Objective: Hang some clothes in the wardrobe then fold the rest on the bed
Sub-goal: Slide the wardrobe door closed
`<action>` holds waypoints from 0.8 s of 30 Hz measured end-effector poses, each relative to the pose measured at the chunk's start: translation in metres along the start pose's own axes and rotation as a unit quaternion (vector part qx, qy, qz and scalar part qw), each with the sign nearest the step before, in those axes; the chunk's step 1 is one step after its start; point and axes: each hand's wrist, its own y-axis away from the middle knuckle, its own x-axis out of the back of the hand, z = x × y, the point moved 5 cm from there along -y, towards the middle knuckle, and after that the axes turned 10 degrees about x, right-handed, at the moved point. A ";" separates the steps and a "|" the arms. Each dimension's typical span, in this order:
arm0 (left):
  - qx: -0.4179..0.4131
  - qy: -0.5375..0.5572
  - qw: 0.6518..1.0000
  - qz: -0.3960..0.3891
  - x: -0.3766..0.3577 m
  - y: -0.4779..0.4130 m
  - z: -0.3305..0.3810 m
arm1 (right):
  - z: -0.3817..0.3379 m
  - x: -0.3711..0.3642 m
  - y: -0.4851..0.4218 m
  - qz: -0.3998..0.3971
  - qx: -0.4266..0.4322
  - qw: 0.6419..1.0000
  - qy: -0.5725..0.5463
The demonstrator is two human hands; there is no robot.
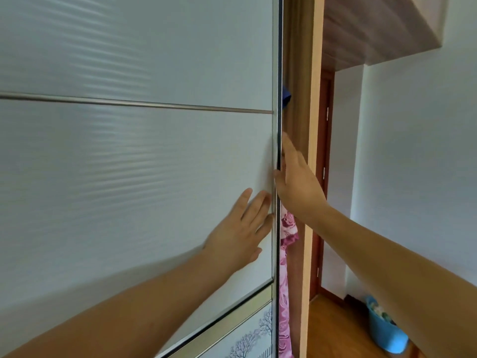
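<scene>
Pressing flat on the white wardrobe door (pixel 129 164), the left hand (pixel 237 236) has straight fingers and holds nothing. The right hand (pixel 296 184) is open too. Its straight fingers lie along the door's right edge, and its thumb touches the front. Pink flowery clothes (pixel 287 226) hang in the thin gap beside the door, just under the right hand and close to the left fingertips.

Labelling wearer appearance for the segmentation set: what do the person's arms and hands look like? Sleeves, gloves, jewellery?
The left forearm and right forearm are bare to the frame edge; no sleeve or cuff shows. The left hand and right hand are ungloved. No watch, bracelet or ring is visible, though some fingers of the right hand are partly hidden.
</scene>
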 end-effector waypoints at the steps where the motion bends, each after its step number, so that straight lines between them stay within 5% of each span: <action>1: 0.000 0.002 1.000 0.001 0.000 -0.002 0.001 | 0.006 0.001 0.006 0.011 -0.051 0.998 -0.028; 4: -0.001 0.008 1.000 0.002 0.000 -0.004 0.002 | 0.026 -0.008 0.036 -0.037 -0.221 0.971 -0.086; 7: -0.004 0.002 1.000 0.002 -0.001 -0.005 0.004 | 0.044 -0.029 0.066 -0.099 -0.384 0.886 -0.238; 11: -0.009 -0.003 1.000 -0.004 -0.001 -0.005 0.005 | 0.047 -0.053 0.073 -0.158 -0.433 0.772 -0.438; 14: -0.009 -0.002 1.000 -0.007 0.001 -0.006 0.005 | 0.044 -0.069 0.070 -0.185 -0.435 0.725 -0.501; 21: -0.011 -0.011 1.000 -0.007 0.001 -0.012 0.007 | 0.060 -0.075 0.090 -0.186 -0.410 0.755 -0.478; 24: -0.014 -0.023 1.000 -0.007 -0.001 -0.018 0.011 | 0.067 -0.060 0.095 -0.192 -0.369 0.842 -0.344</action>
